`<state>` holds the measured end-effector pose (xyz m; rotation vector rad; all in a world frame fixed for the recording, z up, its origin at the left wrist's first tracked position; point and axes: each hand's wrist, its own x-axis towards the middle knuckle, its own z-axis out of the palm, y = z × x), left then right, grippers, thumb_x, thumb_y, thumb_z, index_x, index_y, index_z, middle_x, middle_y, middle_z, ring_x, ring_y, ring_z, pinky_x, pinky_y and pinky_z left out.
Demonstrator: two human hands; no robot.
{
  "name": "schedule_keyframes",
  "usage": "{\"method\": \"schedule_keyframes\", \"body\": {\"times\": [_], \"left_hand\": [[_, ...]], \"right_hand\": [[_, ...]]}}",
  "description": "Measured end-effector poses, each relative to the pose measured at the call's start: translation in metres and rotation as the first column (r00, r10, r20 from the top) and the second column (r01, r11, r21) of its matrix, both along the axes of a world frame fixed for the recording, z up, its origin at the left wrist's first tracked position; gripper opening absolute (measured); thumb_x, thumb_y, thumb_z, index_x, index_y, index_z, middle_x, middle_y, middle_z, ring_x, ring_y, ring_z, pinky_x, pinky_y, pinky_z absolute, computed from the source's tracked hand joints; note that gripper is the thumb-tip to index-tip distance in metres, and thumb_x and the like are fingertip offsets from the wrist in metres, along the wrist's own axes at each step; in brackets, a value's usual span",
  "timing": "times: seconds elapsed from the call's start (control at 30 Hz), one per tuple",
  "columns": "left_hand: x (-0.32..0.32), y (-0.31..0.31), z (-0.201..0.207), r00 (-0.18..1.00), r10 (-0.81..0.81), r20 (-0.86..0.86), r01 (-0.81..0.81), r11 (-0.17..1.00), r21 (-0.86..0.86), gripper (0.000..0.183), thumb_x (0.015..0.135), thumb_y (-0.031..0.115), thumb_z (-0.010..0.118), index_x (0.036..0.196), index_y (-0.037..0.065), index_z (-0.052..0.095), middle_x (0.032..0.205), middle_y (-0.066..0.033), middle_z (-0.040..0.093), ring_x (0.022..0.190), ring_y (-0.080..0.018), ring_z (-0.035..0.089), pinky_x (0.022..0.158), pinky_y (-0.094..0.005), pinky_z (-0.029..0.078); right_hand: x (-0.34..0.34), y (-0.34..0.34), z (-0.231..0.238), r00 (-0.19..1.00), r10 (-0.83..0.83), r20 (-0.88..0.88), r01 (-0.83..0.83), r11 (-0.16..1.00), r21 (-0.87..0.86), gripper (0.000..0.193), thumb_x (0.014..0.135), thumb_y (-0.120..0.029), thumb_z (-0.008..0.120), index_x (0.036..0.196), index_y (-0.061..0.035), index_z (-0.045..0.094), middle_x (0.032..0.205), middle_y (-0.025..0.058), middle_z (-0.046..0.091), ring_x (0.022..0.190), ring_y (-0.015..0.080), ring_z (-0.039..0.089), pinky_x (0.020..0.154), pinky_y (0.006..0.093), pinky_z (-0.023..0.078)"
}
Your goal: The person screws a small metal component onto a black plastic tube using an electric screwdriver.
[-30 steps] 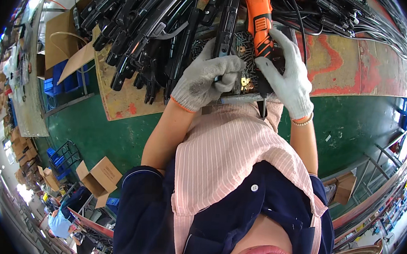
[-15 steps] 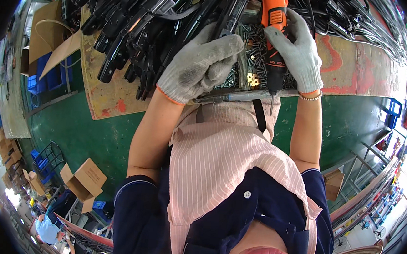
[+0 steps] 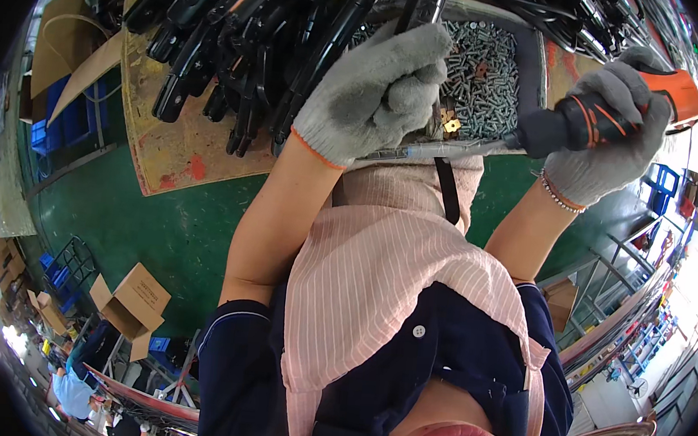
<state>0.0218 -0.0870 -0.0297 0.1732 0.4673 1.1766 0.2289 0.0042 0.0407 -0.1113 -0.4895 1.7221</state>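
By the tray, your left hand clasps a bar, seemingly for steadiness, your right hand wrapping the drill.

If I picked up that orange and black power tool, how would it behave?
The power tool is probably stiff and fairly heavy for its size, judging by its thick, hard-looking casing. Its rounded barrel might roll a little if set down and nudged. It could feel slightly slippery bare-handed, though the fabric glove on the right hand likely helps.
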Motion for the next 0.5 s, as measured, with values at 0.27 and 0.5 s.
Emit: {"method": "schedule_keyframes", "body": {"times": [0.27,0.5], "left_hand": [[-0.002,0.003,0.009,0.987,0.156,0.045,-0.153,0.987,-0.056,0.038,0.099,0.046,0.054,0.104,0.009,0.063,0.070,-0.0067,0.066,0.038,-0.0088,0.043,0.034,-0.0199,0.033],[0.000,0.007,0.014,0.994,0.108,-0.009,-0.108,0.985,-0.131,0.026,0.103,0.035,0.052,0.113,0.015,0.065,0.069,-0.0034,0.067,0.036,-0.0076,0.037,0.033,-0.0217,0.030]], "right_hand": [[-0.034,-0.042,-0.023,0.625,-0.546,0.557,0.457,0.835,0.306,0.017,0.090,-0.017,0.063,0.098,-0.0033,0.057,0.083,0.0062,0.052,0.066,0.0139,0.047,0.058,0.0251,0.041],[-0.023,-0.029,-0.047,0.700,-0.458,0.548,0.309,0.886,0.346,0.013,0.086,-0.014,0.062,0.083,-0.0037,0.054,0.074,0.0035,0.047,0.063,0.0135,0.044,0.058,0.0246,0.038]]}}
